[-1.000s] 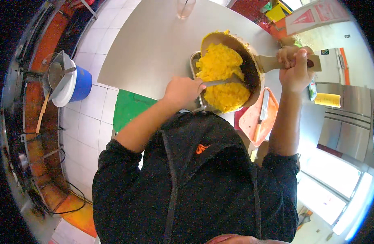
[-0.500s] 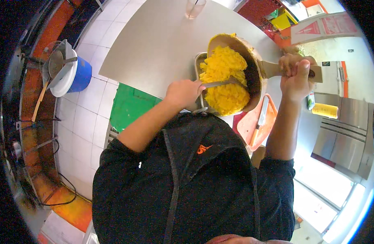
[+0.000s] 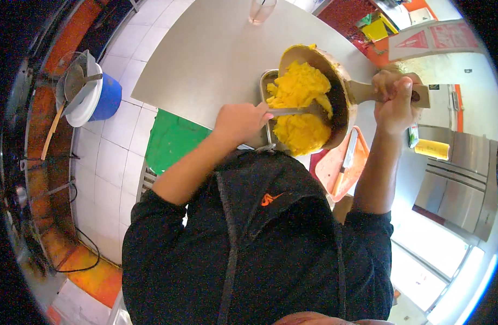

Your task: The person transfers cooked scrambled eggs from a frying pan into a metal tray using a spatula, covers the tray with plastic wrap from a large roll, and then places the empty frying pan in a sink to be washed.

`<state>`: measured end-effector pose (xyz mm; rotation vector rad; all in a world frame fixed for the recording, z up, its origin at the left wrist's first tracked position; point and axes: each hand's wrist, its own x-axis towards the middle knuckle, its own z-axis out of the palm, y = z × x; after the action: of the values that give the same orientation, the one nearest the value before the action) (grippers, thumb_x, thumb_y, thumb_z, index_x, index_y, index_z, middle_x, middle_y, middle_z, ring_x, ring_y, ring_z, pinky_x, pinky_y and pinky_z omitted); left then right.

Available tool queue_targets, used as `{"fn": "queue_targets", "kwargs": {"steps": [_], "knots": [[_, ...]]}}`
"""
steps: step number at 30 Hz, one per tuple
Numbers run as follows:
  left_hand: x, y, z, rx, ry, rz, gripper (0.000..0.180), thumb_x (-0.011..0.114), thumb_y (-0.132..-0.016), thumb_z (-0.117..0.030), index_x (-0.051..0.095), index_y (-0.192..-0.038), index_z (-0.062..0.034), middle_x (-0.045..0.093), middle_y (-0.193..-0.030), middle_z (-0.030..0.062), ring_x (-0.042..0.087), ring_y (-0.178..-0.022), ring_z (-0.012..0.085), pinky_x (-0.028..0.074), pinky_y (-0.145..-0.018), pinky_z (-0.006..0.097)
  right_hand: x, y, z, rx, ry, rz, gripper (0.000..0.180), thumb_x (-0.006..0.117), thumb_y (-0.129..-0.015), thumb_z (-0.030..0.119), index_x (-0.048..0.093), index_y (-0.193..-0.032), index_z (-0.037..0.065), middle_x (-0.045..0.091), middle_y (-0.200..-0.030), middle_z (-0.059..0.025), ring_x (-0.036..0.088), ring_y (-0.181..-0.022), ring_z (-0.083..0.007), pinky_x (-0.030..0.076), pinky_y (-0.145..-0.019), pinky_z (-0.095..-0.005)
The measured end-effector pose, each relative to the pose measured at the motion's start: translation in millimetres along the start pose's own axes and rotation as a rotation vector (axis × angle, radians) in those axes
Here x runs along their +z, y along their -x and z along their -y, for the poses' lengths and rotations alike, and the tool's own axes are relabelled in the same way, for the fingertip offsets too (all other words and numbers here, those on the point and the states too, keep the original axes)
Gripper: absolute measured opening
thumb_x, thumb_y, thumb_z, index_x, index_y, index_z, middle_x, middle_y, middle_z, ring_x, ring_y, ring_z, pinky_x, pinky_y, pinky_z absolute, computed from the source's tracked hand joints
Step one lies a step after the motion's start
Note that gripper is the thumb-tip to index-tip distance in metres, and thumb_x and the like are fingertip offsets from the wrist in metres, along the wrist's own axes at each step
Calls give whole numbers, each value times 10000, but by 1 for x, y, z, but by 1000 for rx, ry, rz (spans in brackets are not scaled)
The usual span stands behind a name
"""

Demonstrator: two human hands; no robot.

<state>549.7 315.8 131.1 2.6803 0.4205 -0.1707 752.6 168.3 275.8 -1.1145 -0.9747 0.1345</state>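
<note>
Your left hand point(image 3: 241, 122) is closed around the handle of a flat utensil point(image 3: 286, 112), its far end in the yellow mash point(image 3: 299, 86); that grip likely gives you push against the clumps. The mash sits at the mouth of the tipped pan point(image 3: 340, 89), above a metal tray point(image 3: 264, 86), which seems placed to catch whatever drops. Your right hand point(image 3: 394, 103) grips the pan's long handle point(image 3: 362, 91), probably to steady its tilt. A knife point(image 3: 350, 150) lies on an orange board point(image 3: 330, 165) nearby.

Around you, left to right: a blue bucket point(image 3: 109, 98), pale floor tiles point(image 3: 113, 149), the smooth grey counter point(image 3: 200, 62) bearing a glass point(image 3: 261, 12), then steel cabinets point(image 3: 463, 168).
</note>
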Motion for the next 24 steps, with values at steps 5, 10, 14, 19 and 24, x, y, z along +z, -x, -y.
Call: {"fn": "queue_targets", "kwargs": {"steps": [5,10,14,19,24], "knots": [[-5,5,13,121,-126,-311,304,500,-851,-434,573,-789,-145,583,-600,55,603,-545,244,472,-467,400,-11,-7,-2,25,0,-46,194,535,-905,199,442,-779,84,438,-590,-29,376,-472,-115,320,-430,-262],[-14,11,12,123,-103,-387,300,520,-837,-429,566,-768,-140,570,-591,54,593,-533,255,469,-469,396,-28,-9,-7,49,-22,-60,170,522,-909,186,451,-796,80,455,-603,-37,385,-472,-120,325,-434,-258],[-22,10,17,37,-22,-272,309,477,-866,-395,601,-870,-112,614,-724,122,605,-654,329,474,-558,449,-29,-9,-8,110,-40,-179,175,539,-901,178,460,-787,71,455,-586,-27,394,-465,-119,347,-435,-267],[4,-15,19,121,9,-485,255,510,-863,-371,584,-914,-133,577,-613,81,589,-542,304,469,-485,435,-25,-9,-9,70,-17,-127,190,543,-901,169,451,-765,73,441,-569,-24,410,-466,-107,359,-420,-272],[11,-22,18,54,-14,-401,298,472,-890,-349,568,-1099,-161,579,-619,101,593,-556,323,475,-493,442,-22,-8,-4,62,-31,-154,198,536,-906,159,455,-751,64,440,-568,-21,401,-451,-108,367,-425,-267]]}}
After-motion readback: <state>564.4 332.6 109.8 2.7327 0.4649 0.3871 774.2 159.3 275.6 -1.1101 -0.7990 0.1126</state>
